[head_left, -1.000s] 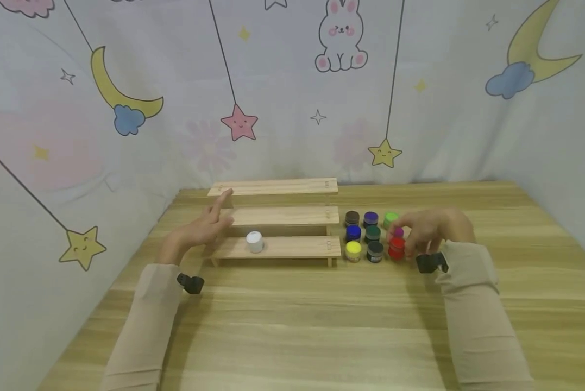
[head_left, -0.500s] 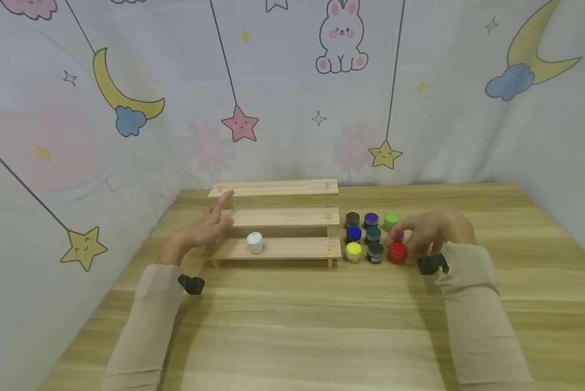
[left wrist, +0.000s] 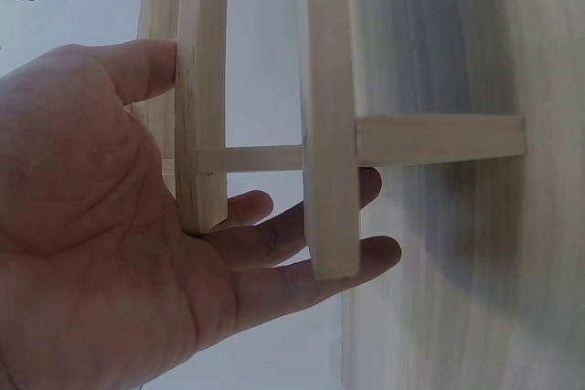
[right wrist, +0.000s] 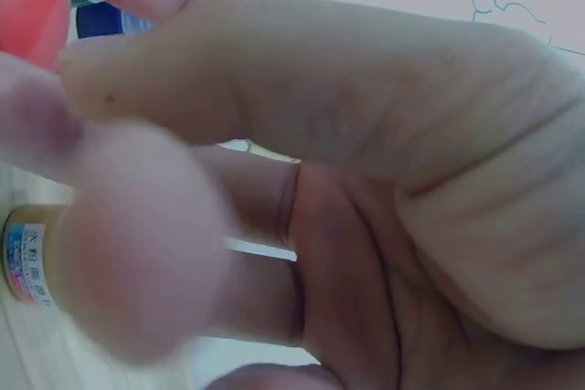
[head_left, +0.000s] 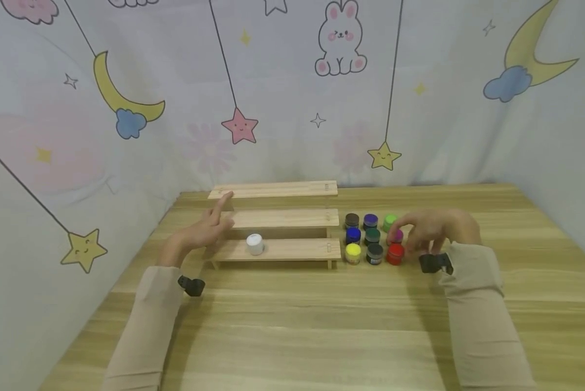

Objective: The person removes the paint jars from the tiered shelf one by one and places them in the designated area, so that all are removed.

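At the left end of a three-tier wooden shelf [head_left: 282, 250], my left hand [head_left: 201, 231] touches the boards. In the left wrist view its thumb [left wrist: 151, 70] meets one board's edge, while the other fingers reach past the boards, fairly straight. A small white jar [head_left: 255, 244] stands on the lowest tier. My right hand [head_left: 431, 228] hovers with loosely bent fingers beside the red jar [head_left: 395, 254] and the magenta jar [head_left: 396, 237], which it partly covers. No jar shows in its grip. A tan jar [right wrist: 37, 258] with a printed label sits near those fingers in the right wrist view.
Several lidded jars stand in rows right of the shelf, among them yellow [head_left: 353, 253], black [head_left: 374, 254], blue [head_left: 353, 236], dark green [head_left: 372, 237], brown [head_left: 352, 221], purple [head_left: 370, 221] and light green [head_left: 390, 222]. A patterned curtain [head_left: 292, 98] hangs behind the wooden table [head_left: 302, 326].
The red jar has settled slightly lower, in line with the black jar, and my right hand has eased off it to the right. My left hand stays at the shelf.
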`<action>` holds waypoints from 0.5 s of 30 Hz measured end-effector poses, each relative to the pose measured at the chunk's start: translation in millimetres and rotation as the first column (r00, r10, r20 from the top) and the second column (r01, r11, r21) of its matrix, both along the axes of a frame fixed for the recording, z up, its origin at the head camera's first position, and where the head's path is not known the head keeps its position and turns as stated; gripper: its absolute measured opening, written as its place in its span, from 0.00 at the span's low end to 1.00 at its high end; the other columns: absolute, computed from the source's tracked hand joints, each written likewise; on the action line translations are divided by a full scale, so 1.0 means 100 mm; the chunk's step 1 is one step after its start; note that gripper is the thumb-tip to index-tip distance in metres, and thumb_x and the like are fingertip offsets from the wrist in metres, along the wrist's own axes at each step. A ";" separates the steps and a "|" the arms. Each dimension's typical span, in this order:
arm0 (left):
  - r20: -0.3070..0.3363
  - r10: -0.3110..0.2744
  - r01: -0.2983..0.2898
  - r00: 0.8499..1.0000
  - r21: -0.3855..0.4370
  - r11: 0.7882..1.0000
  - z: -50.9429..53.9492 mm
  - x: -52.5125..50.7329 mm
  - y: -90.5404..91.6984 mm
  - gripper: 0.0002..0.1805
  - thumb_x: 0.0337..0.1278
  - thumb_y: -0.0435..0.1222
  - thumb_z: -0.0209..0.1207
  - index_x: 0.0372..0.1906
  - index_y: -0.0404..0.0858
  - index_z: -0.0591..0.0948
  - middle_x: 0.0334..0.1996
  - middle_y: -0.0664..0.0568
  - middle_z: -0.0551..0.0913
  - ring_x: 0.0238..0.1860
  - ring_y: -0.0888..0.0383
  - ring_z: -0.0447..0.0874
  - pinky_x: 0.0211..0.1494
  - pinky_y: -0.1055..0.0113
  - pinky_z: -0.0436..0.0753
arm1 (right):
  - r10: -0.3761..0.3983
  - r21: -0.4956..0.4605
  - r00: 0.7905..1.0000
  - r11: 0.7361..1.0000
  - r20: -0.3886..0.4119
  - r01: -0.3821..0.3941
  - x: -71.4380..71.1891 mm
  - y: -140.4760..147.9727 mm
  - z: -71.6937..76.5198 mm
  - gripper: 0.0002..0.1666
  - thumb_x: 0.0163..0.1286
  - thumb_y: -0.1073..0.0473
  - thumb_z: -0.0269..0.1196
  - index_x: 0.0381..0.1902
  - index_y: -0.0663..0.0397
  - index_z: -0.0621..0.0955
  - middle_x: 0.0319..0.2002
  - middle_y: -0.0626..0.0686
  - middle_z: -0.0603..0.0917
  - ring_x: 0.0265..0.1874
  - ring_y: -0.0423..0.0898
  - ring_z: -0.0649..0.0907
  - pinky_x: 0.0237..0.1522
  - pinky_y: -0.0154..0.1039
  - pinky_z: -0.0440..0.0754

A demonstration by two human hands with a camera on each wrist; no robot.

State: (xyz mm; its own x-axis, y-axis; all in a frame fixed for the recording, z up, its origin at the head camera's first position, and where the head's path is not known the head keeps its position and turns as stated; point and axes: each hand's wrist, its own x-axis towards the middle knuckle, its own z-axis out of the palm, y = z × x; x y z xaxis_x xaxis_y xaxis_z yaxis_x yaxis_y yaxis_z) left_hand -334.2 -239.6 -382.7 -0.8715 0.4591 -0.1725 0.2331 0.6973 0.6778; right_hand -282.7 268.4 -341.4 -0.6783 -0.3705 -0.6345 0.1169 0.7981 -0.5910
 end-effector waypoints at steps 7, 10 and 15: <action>-0.024 0.002 -0.002 1.000 -0.011 1.000 -0.02 0.00 0.01 0.39 0.80 0.49 0.39 0.78 0.60 0.26 0.76 0.27 0.27 0.74 0.26 0.24 0.64 0.20 0.39 | 0.082 -0.090 0.995 0.992 -0.063 -0.087 -0.02 -0.06 0.04 0.25 0.64 0.72 0.57 0.60 0.58 0.73 0.25 0.52 0.77 0.19 0.42 0.69 0.21 0.31 0.68; -0.021 0.005 -0.005 1.000 -0.014 1.000 -0.02 0.00 0.01 0.39 0.80 0.49 0.38 0.78 0.61 0.26 0.76 0.27 0.27 0.74 0.26 0.24 0.64 0.20 0.39 | 0.097 -0.121 0.991 0.987 -0.093 -0.108 -0.03 -0.10 0.06 0.21 0.67 0.72 0.55 0.58 0.60 0.73 0.25 0.51 0.75 0.19 0.43 0.68 0.21 0.32 0.67; -0.017 0.001 -0.002 1.000 -0.019 1.000 0.00 -0.01 0.00 0.39 0.80 0.50 0.38 0.78 0.60 0.27 0.76 0.28 0.27 0.74 0.28 0.21 0.64 0.20 0.38 | 0.124 -0.109 0.978 0.984 -0.169 -0.143 -0.06 -0.18 0.09 0.16 0.72 0.69 0.55 0.57 0.60 0.75 0.27 0.54 0.80 0.19 0.45 0.74 0.22 0.35 0.72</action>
State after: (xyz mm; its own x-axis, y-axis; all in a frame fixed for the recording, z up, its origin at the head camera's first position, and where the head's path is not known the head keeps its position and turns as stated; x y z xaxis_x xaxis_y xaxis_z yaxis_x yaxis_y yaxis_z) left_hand -335.4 -239.7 -383.1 -0.8750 0.4545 -0.1668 0.2432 0.7105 0.6603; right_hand -289.1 250.2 -332.0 -0.7068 -0.5315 -0.4669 -0.0902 0.7222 -0.6857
